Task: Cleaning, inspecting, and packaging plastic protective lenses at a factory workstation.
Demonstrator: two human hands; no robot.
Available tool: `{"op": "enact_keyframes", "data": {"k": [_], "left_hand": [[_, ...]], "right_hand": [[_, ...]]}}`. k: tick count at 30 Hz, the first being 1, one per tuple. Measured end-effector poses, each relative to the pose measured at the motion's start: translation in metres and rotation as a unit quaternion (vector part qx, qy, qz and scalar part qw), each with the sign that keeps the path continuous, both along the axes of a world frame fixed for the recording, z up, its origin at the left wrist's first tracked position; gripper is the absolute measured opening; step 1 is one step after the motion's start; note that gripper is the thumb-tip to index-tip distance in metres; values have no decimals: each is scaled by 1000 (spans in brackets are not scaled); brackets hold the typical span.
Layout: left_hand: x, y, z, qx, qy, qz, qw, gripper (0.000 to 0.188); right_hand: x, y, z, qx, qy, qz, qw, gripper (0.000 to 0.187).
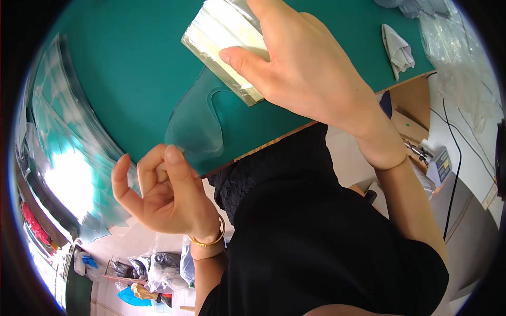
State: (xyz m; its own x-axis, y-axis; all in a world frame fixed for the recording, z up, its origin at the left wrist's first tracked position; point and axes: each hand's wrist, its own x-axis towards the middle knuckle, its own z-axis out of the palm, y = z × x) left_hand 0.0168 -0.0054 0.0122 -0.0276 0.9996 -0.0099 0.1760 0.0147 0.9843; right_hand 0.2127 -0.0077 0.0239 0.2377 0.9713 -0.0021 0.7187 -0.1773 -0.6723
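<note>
A clear, curved plastic sheet (191, 118) with a rounded notch lies on the green table top, close to its front edge. My left hand (166, 192) pinches the sheet's near left end between thumb and forefinger; the other fingers are curled loosely. Over the sheet's far end, my right hand (303, 68) grips a flat rectangular block (211, 34) that looks wrapped in shiny clear film. My right thumb lies on the block's pale, glaring top, and part of the sheet is hidden under it. Whether the block presses on the sheet, I cannot tell.
A stack of clear plastic sheets (79, 126) fills the table's left side, with strong glare. At the right lie a folded white cloth (398, 51) and crumpled clear plastic bags (456, 58). Black cables (453, 142) hang farther right. Bagged items (163, 271) stand low at left.
</note>
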Motion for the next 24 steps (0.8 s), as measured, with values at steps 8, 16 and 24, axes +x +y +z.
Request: {"op": "enact_keyframes", "data": {"k": [8,16,24], "left_hand": [[-9,3,-2,-61,14,-25,998,53],[-4,7,-7,-74,14,-35,997,53],[-12,8,-11,-75,17,-47,996,50]], "right_hand": [[-1,4,-2,5,12,17,1000,33],[-23,19,-14,58,7,65,996,27],[-7,30,-14,220,-54,76,971,28]]}}
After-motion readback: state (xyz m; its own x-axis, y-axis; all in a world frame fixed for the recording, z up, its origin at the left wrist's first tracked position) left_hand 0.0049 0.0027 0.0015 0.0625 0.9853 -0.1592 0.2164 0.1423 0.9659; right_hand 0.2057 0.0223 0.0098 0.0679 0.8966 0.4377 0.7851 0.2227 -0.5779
